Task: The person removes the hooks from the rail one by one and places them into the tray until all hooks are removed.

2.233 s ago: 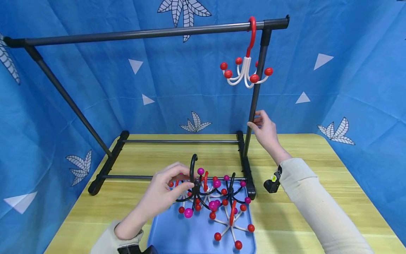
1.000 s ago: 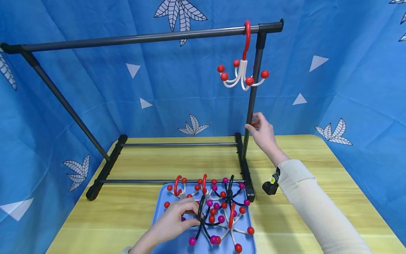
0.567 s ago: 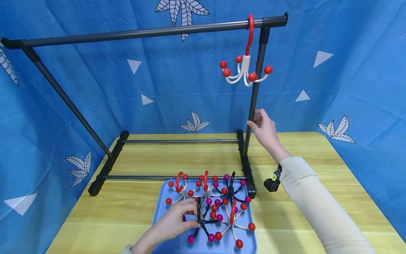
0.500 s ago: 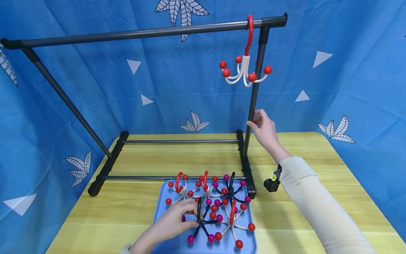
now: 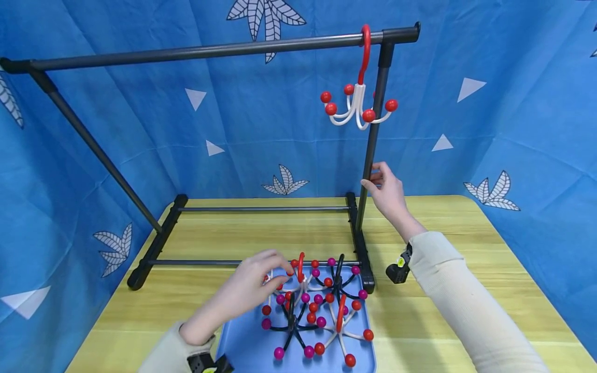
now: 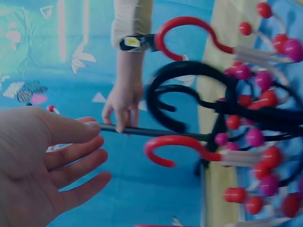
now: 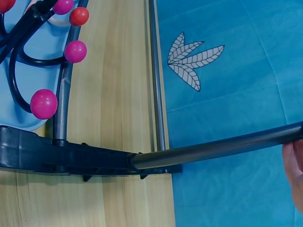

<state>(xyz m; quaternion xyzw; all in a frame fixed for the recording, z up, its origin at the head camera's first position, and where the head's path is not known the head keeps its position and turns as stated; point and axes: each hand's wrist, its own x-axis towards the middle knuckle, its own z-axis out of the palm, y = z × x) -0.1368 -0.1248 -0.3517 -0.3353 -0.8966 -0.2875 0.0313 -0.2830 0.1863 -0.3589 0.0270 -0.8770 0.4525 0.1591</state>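
My left hand hovers over the back left of the blue tray, near a white hanger with a red hook. In the left wrist view its fingers are loosely spread with nothing between them. Just in front of it, a black multi-arm hanger with pink ball tips stands on the tray, hook up. My right hand grips the right upright post of a black garment rack; only some fingers show in the right wrist view. A red-and-white hanger hangs at the right end of the rack's top bar.
Another black hanger and a red-hooked white one fill the tray's right side, their arms overlapping. The rack's right foot runs close by the tray's back right corner. A blue patterned cloth hangs behind the table.
My left hand lowered the black hanger onto the tray's front left, let go of it, then moved up and back. The right hand has kept its grip on the post.
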